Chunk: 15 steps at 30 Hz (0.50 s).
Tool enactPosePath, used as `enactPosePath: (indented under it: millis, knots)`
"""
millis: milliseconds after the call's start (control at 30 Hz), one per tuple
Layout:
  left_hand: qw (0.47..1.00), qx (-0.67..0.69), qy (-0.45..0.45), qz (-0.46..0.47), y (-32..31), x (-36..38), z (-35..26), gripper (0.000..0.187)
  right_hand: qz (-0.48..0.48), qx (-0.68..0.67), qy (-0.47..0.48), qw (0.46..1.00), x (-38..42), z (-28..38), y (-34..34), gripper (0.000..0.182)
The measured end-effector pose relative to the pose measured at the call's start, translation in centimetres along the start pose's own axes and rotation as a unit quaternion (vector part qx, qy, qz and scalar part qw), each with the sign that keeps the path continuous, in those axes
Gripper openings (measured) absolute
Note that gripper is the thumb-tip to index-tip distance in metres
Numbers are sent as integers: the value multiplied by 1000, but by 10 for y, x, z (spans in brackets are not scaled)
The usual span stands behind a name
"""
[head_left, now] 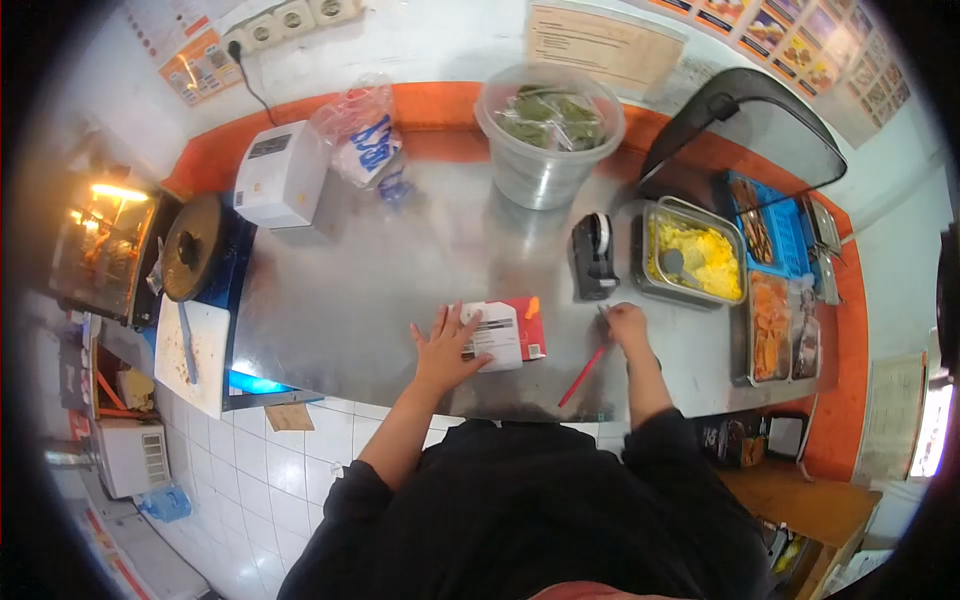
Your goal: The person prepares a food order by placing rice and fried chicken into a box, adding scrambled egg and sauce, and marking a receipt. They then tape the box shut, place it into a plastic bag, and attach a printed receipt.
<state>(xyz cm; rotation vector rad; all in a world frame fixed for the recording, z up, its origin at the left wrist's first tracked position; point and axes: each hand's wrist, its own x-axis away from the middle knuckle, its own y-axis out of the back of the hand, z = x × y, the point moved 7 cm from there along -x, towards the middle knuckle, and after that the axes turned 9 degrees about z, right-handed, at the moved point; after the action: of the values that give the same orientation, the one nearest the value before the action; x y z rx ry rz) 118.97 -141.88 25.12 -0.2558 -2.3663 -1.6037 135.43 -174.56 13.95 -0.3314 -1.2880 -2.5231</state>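
My left hand [447, 352] lies flat with its fingers spread, pressing on a white paper slip [497, 338] over a red box [531, 325] near the front of the steel counter. My right hand [628, 328] is closed in a pinch to the right of the box. Something small and greyish shows at its fingertips, too small to name. A thin red pen-like stick [580, 378] lies slanted on the counter between the box and my right hand. Just behind that hand stands a black tape dispenser [594, 262] with a white roll.
Behind are a white label printer [283, 175], a plastic bag [360, 140] and a bucket of green leafy packs [545, 170]. To the right are a tub of yellow food [700, 262], an orange food tray [769, 325] and a blue basket [785, 235]. A knife [187, 342] rests on a cutting board [207, 370] at left.
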Motion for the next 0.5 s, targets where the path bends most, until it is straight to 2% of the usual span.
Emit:
enactPosePath:
  millis: [33,100,167,233,300,333,400,433,467,500]
  knots:
    - [999,-15,30,7,6,-2,6,69,4,1,12,1000,10,36,17,16]
    - [999,-2,36,0,2,-5,14,72,80,-233,108,963,55,129,32,18]
    - [1000,5,25,-7,-4,-2,16,76,227,-253,131,931,93,216,13,20]
    - [999,40,17,-29,0,-4,16,77,195,-130,396,888,77,233,-58,20]
    - [999,30,13,-34,-6,-6,18,77,241,118,411,871,96,276,-79,25]
    - [999,19,10,-38,-3,-6,17,78,239,119,412,871,93,286,-82,25]
    - [999,25,13,-36,0,-5,17,78,394,178,247,867,83,275,-106,34]
    - [999,31,17,-31,4,-3,15,79,393,178,248,868,84,267,-111,34]
    - [999,30,14,-31,11,2,12,79,177,222,383,879,87,271,-93,37]
    - [999,31,14,-24,18,6,8,79,-52,254,492,831,100,270,-70,40]
